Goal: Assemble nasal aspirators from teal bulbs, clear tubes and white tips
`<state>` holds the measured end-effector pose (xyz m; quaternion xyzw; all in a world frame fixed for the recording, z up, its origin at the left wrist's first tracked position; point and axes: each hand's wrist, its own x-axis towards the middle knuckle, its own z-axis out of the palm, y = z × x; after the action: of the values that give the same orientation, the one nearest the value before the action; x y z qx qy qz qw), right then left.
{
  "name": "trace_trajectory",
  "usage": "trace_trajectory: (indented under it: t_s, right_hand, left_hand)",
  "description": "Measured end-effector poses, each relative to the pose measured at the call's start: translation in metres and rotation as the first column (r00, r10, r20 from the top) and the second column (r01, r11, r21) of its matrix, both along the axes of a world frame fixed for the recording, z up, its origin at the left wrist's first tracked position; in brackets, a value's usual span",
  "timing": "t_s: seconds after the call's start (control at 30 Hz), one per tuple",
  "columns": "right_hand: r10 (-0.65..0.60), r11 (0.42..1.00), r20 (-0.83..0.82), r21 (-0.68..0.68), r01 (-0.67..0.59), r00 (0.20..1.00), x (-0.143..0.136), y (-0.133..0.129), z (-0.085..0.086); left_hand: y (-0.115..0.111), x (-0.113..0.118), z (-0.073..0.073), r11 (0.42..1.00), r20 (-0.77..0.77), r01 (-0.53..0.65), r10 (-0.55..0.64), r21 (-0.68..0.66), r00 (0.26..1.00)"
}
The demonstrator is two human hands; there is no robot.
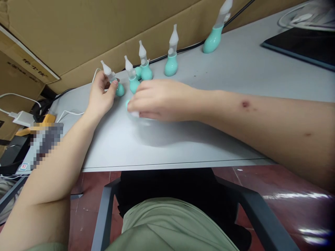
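Note:
Several teal bulb aspirators with white pointed tips are on the grey table (110, 146). My left hand (103, 90) is closed around the leftmost aspirator (119, 89), which tilts to the left. Beside it one aspirator (134, 84) stands upright, and another (146, 72) stands just behind. My right hand (157, 101) is closed over an item with a teal end and a pale part, mostly hidden under the fingers. Farther right are an upright aspirator (171, 65) and a leaning one (212, 40).
A cardboard wall (104, 28) runs along the table's back, with a black cable (188, 49) at its foot. A dark flat device (303, 47) lies at the right. White charger (24, 118) and yellow object (48, 120) are at the left. Chair arms flank my lap.

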<state>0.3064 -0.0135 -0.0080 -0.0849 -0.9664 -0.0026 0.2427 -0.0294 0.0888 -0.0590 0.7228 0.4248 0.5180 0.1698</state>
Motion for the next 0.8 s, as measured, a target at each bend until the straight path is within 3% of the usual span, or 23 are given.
trace_trajectory:
  t_s: [0.07,0.13,0.23,0.3,0.4,0.5,0.63,0.8]
  right_hand:
    - [-0.138,0.987,-0.242,-0.120,0.111,0.961,0.009,0.002,0.006]
    - [-0.258,0.957,-0.447,-0.240,0.163,0.856,0.017,0.007,0.011]
    - [-0.410,0.895,-0.619,-0.413,0.166,0.669,0.024,0.023,0.013]
    - [-0.460,0.874,-0.670,-0.457,0.164,0.583,0.025,0.036,0.011]
    - [-0.529,0.838,-0.596,-0.479,0.262,0.604,0.023,0.054,0.005]
    - [-0.597,0.780,-0.444,-0.518,0.352,0.668,0.020,0.063,-0.004]
    - [-0.628,0.725,-0.330,-0.577,0.376,0.705,0.022,0.059,-0.012]
    - [-0.643,0.675,-0.274,-0.643,0.361,0.716,0.032,0.047,-0.009]
  left_hand:
    - [-0.004,-0.006,0.005,1.000,-0.017,0.006,-0.006,-0.014,1.000]
    - [-0.010,-0.010,0.012,0.999,-0.058,0.020,-0.022,-0.035,0.998]
    - [-0.021,-0.012,0.023,0.998,-0.134,0.029,-0.037,-0.056,0.990]
    - [-0.028,-0.010,0.030,1.000,-0.121,0.016,-0.017,-0.013,0.993]
    - [-0.038,-0.003,0.038,0.999,-0.045,0.005,-0.003,0.045,0.999]
    - [-0.046,0.001,0.044,0.999,-0.059,0.032,-0.031,0.008,0.998]
    - [-0.051,0.003,0.047,0.999,-0.054,0.044,-0.044,-0.014,0.998]
    - [-0.052,0.008,0.045,0.993,-0.005,0.102,-0.103,-0.060,0.995]
